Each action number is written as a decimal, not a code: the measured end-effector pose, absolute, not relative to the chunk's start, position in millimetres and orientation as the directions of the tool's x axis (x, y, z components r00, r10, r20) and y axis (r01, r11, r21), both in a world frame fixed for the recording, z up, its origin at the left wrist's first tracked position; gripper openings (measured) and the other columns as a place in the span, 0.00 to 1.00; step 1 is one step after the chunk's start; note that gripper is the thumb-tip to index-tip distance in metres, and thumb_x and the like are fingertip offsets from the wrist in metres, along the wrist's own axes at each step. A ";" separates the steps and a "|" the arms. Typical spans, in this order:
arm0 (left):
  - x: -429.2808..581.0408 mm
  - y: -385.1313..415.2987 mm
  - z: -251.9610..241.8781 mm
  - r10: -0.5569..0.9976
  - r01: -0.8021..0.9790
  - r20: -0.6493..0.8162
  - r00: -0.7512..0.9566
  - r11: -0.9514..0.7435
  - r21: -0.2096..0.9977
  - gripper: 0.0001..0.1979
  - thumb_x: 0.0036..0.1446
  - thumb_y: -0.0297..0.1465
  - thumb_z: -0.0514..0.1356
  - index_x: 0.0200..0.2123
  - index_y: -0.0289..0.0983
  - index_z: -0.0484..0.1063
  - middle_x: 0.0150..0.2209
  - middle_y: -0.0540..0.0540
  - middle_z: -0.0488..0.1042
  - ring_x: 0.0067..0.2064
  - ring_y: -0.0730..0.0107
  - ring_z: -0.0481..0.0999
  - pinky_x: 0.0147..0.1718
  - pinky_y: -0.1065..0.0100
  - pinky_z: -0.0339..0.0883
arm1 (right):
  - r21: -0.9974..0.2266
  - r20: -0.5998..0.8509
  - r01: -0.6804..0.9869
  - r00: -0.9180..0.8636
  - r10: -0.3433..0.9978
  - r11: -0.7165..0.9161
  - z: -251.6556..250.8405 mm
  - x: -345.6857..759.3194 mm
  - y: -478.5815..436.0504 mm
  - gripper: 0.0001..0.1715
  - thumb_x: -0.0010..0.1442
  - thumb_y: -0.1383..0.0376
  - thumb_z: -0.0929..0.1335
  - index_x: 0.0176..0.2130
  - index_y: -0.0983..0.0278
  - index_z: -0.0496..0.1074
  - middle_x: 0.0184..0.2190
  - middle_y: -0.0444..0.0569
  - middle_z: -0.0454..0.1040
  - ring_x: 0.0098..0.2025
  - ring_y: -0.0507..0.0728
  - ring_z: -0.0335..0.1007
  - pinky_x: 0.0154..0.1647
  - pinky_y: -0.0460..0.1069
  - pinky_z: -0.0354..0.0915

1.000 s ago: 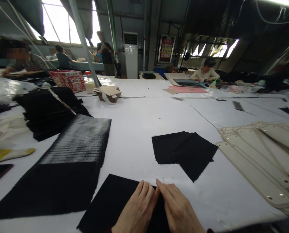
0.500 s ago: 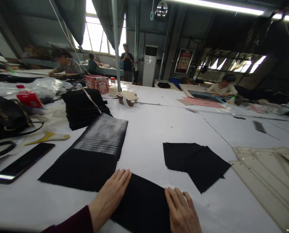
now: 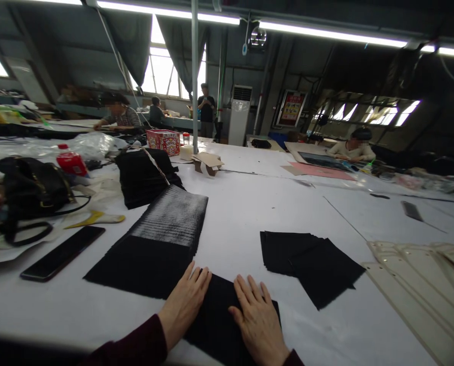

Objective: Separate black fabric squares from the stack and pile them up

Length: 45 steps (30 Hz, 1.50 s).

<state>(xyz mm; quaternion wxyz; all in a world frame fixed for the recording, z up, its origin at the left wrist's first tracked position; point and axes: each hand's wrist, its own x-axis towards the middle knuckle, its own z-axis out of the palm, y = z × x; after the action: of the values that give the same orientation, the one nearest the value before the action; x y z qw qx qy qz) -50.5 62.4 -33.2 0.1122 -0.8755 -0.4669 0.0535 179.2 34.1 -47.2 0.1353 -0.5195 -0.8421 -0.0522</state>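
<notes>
Both of your hands lie flat, palms down, on a black fabric piece (image 3: pixel 221 310) at the near edge of the white table (image 3: pixel 250 203). Your left hand (image 3: pixel 185 302) covers its left end, with the fingers straight and close together. Your right hand (image 3: pixel 257 320) presses its right half with the fingers slightly spread. Neither hand grips anything; they are open and resting on the cloth, with a strip of bare fabric between them. A dark red sleeve (image 3: pixel 135 345) shows on your left forearm.

The piece's far-left corner touches or overlaps a fanned stack of black pieces (image 3: pixel 154 244); I can't tell which. That stack runs away from you to the left. Near your right hand but apart from it sits a small pile of black squares (image 3: pixel 311 262), its top square skewed. Cream strips (image 3: pixel 421 284) with small holes overlap at the far right edge.

Left of the fanned stack lies a dark phone (image 3: pixel 63 252), face up. Beyond it are a yellow-edged scrap (image 3: pixel 95 219), a black bag (image 3: pixel 31 190) and clear plastic wrap (image 3: pixel 86 145). A taller black fabric bundle (image 3: pixel 145 175) sits behind the fanned stack. Further back there's a red printed box (image 3: pixel 163 142) and a folded cardboard piece (image 3: pixel 208 162).

Three other people are well away from you: one seated far right (image 3: pixel 354 147), one seated far left (image 3: pixel 118 114), one standing by the pillar (image 3: pixel 207 109).
</notes>
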 end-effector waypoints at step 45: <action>239.0 164.3 -9.4 0.841 0.693 0.083 0.535 -0.493 0.526 0.14 0.49 0.27 0.59 0.41 0.31 0.72 0.47 0.31 0.70 0.53 0.44 0.66 0.59 0.45 0.49 | 0.085 -0.086 0.972 -0.211 0.974 0.218 17.2 431.0 188.3 0.36 0.43 0.80 0.60 0.50 0.59 0.71 0.59 0.53 0.65 0.54 0.59 0.65 0.50 0.54 0.55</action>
<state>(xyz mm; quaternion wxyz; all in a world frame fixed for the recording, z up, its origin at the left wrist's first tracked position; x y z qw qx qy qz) 239.0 164.3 -9.4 -0.2214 -0.8476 -0.4523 -0.1671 431.0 188.3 17.2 -0.0600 -0.6252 -0.7781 -0.0061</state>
